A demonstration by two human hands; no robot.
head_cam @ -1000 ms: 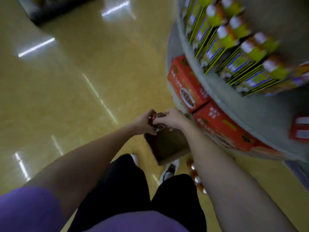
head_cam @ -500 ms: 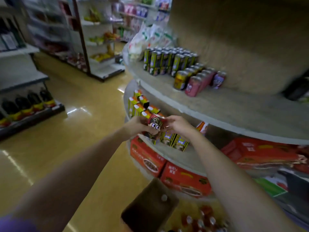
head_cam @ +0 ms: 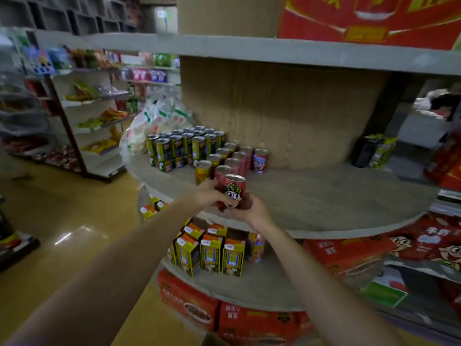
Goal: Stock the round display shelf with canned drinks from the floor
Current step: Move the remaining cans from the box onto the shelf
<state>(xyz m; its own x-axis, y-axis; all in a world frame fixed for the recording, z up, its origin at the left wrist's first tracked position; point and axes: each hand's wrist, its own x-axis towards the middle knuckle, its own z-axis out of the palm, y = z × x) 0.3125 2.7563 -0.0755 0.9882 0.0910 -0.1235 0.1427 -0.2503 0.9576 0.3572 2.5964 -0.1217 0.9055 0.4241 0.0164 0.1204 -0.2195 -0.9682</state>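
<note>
Both hands are close together and hold one red can (head_cam: 234, 193) with a cartoon face on it. The left hand (head_cam: 209, 196) wraps around the can's left side. The right hand (head_cam: 245, 208) cups it from below and from the right. The can stands upright, right at the front edge of the round shelf (head_cam: 324, 196). I cannot tell if its bottom touches the shelf yet.

Just behind it is a row of pink-red cans (head_cam: 237, 158), and beside those a row of yellow cans (head_cam: 203, 171). Farther left stands a group of dark green cans (head_cam: 179, 148), with white bags (head_cam: 159, 118) behind them. On the shelf below sit yellow drink cartons (head_cam: 212, 255). Red boxes (head_cam: 189, 303) are under that.
</note>
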